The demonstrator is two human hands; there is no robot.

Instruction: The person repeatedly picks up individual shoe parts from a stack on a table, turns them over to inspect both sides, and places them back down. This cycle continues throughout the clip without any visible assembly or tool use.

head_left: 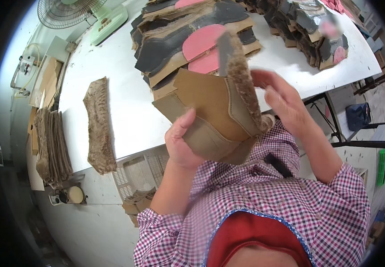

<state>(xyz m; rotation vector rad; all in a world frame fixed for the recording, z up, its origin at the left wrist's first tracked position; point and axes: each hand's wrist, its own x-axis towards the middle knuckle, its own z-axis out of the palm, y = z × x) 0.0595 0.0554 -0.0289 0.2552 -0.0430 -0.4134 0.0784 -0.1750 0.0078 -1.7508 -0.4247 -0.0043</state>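
Observation:
In front of my checked apron, my left hand grips a brown and tan stitched leather shoe upper by its lower left part, thumb on top. A strip of brown fleece with a grey backing stands up along the upper's right edge; I cannot tell how far it is attached. Beside that fleece is my right hand, blurred, its thumb and fingers apart and nothing visible between them. A single fleece strip lies at the left part of the white table, partly over its front edge.
Piled fleece strips stand at the far left. Stacks of black, tan and pink pieces lie ahead, with more piled pieces at the back right. A green-based fan stands at the back left. Below the table is a pale basket.

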